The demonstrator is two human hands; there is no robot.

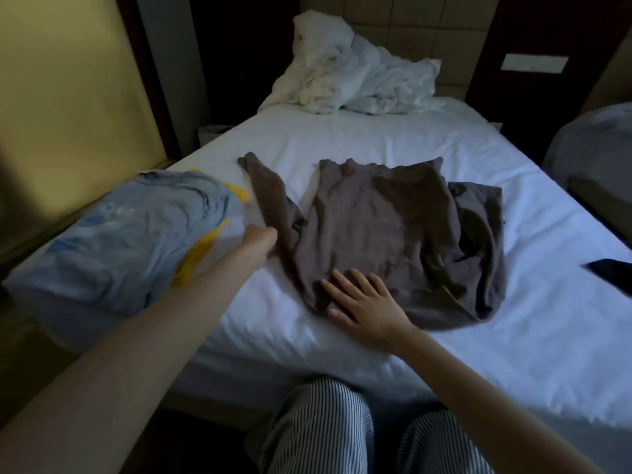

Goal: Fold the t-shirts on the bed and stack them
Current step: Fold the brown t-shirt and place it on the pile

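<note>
Two shirts lie on the bed (342, 138). The right hand (367, 307) lies flat, fingers spread, on the near edge of the brown shirt (383, 217), which stretches away beyond it, bunched on its right side. The left hand (260, 238) is curled against that shirt's long sleeve (263, 186); its fingers are hidden, so I cannot tell whether it pinches the cloth. Just left of that hand sits the blue shirt (130, 234), rumpled. Far beyond both hands a white duvet (352, 80) is heaped.
</note>
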